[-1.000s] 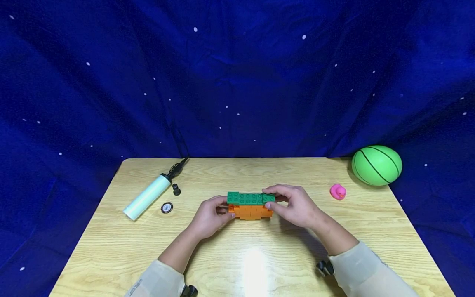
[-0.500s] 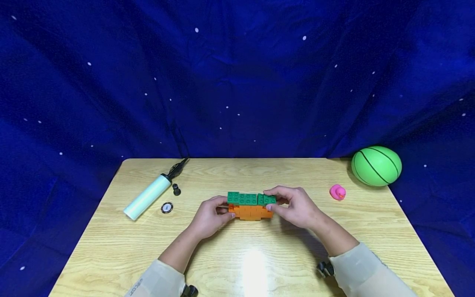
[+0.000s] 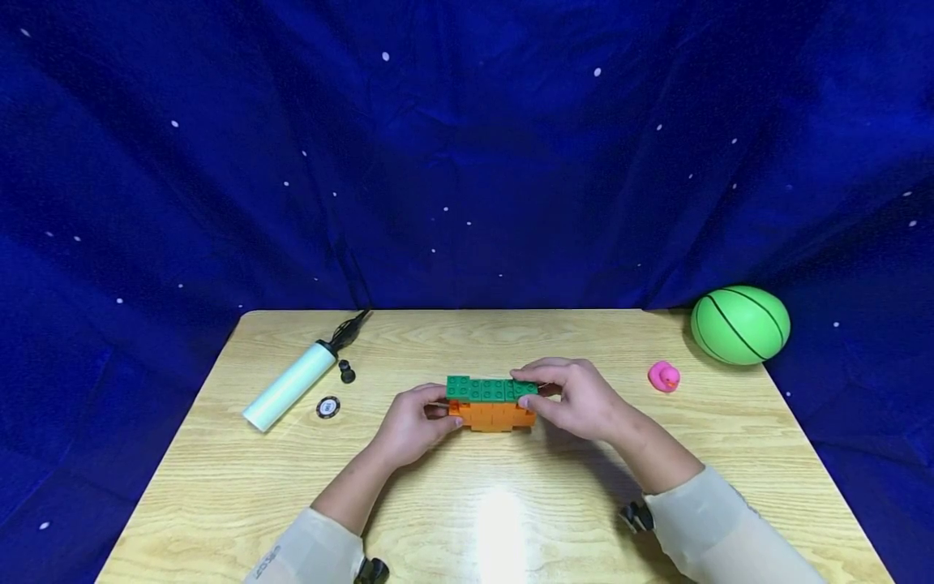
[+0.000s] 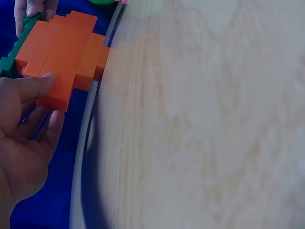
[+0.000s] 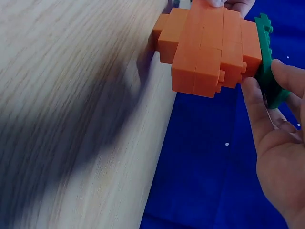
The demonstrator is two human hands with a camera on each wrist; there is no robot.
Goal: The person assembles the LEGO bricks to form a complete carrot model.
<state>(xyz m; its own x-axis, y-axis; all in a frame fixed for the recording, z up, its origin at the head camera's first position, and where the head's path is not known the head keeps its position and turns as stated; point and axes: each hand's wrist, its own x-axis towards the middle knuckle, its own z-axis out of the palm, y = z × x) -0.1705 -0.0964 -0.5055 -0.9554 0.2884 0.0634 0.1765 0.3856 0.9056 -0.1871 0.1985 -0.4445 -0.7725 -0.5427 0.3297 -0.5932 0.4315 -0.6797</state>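
Observation:
An orange brick build (image 3: pixel 491 417) stands upright on the table, with a row of green bricks (image 3: pixel 486 390) along its top. My left hand (image 3: pixel 410 428) grips the left end of the orange part, thumb on the near face; in the left wrist view the thumb presses the stepped orange bricks (image 4: pixel 62 52). With thumb and fingers, my right hand (image 3: pixel 580 397) pinches the green brick (image 3: pixel 525 388) at the right end of the row. The right wrist view has that green brick (image 5: pixel 275 90) between thumb and fingers, close against the orange bricks (image 5: pixel 200 47). Whether it is pressed fully down I cannot tell.
To the left lie a pale hand pump (image 3: pixel 290 387) with a black nozzle, a small black chess pawn (image 3: pixel 346 372) and a poker chip (image 3: pixel 328 407). On the right are a pink rubber duck (image 3: pixel 664 376) and a green ball (image 3: pixel 740 325) at the table's corner. A blue cloth hangs behind.
The right-end green brick shifted right, leaving a thin gap in the row, then came back left. My right hand moved slightly up and left with it. My left hand stays put.

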